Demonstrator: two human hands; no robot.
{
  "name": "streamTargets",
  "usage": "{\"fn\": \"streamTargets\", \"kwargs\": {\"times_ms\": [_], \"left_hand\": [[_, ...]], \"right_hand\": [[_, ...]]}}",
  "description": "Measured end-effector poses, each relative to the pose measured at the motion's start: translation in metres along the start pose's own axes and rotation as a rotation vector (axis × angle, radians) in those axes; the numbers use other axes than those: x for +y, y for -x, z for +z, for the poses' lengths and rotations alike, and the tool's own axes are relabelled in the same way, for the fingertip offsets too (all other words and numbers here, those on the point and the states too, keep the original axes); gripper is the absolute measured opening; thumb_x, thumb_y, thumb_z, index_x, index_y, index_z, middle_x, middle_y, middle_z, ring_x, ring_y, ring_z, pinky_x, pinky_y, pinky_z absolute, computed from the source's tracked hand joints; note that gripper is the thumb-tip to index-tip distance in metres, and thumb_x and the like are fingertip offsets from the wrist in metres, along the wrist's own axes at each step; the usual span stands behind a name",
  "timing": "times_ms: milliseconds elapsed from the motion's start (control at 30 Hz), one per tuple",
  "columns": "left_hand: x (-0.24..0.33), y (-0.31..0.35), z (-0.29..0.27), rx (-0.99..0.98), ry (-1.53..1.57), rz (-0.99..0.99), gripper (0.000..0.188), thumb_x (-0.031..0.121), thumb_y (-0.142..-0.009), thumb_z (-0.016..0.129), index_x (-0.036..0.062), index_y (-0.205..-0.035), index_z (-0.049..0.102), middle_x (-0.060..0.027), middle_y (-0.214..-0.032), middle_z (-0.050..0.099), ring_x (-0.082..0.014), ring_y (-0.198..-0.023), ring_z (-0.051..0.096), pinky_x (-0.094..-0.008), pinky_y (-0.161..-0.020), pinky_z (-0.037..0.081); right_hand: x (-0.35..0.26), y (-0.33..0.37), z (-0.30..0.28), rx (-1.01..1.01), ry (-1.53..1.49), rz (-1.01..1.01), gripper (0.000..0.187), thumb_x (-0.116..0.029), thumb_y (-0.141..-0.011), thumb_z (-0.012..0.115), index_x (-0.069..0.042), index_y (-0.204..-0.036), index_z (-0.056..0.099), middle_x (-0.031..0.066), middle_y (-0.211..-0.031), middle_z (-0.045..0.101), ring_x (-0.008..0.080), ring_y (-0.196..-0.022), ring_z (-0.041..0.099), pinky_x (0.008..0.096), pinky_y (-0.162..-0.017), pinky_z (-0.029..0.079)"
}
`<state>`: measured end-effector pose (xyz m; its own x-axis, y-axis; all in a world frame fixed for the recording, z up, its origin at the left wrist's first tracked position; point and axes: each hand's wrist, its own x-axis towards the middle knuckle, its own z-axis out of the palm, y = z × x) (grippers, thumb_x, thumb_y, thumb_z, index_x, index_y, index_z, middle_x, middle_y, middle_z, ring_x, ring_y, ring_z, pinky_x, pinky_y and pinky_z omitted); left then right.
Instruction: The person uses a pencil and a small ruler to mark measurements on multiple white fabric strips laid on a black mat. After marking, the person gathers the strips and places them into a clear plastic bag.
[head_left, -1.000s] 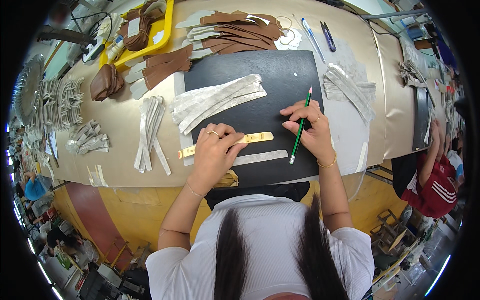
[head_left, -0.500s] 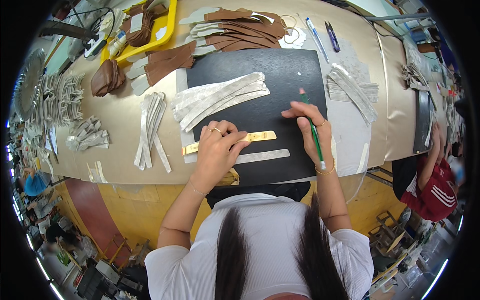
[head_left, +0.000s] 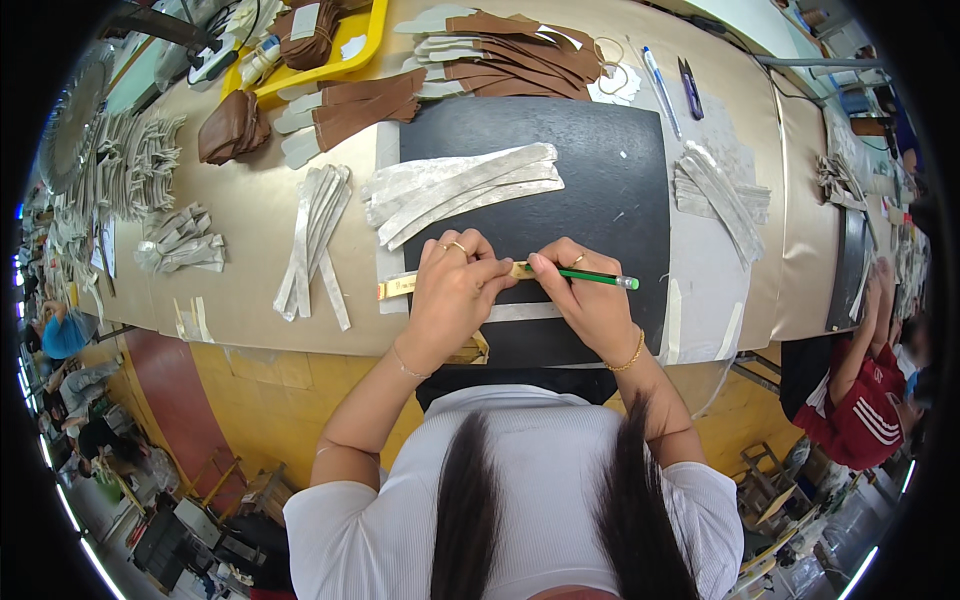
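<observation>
Marking, apparently, at the yellow strip (head_left: 398,286) lying mostly on the black board (head_left: 620,190), you pin it with your left hand (head_left: 450,290), fingertips closed, and pinch the green pencil (head_left: 597,277) in your right hand (head_left: 592,312), next needing steady pressure.

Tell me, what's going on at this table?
A person's left hand holds a yellow ruler-like strip over a black mat. The right hand, close beside it, grips a green pencil, eraser end pointing right. Fanned pale grey strips lie beyond the hands.
</observation>
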<state>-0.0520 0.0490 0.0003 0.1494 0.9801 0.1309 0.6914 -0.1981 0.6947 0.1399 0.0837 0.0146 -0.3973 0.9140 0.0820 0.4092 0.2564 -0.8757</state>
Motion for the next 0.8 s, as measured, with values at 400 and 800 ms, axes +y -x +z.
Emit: {"fn": "streamTargets", "kwargs": {"times_ms": [400,800], "left_hand": [[0.000,0.000,0.002,0.018,-0.016,0.032,0.009,0.014,-0.078,0.082,0.0081,-0.084,0.078,-0.0007,-0.081,0.056,-0.0208,-0.078,0.051,-0.0364,-0.073,0.036],[0.011,0.018,-0.002,-0.126,0.020,0.038,0.017,0.016,-0.078,0.082,0.0071,-0.092,0.079,-0.0017,-0.086,0.059,-0.0219,-0.085,0.054,-0.0363,-0.080,0.039]], "right_hand": [[-0.003,-0.007,0.001,-0.021,0.153,-0.105,0.015,-0.015,-0.094,0.071,-0.006,-0.085,0.064,0.0065,-0.073,0.067,0.0248,-0.060,0.066,0.0330,-0.055,0.051],[0.025,-0.078,-0.023,0.147,0.470,-0.248,0.026,-0.012,-0.088,0.074,-0.016,-0.114,0.072,0.0070,-0.102,0.067,0.0296,-0.095,0.058,0.0415,-0.085,0.046]]}}
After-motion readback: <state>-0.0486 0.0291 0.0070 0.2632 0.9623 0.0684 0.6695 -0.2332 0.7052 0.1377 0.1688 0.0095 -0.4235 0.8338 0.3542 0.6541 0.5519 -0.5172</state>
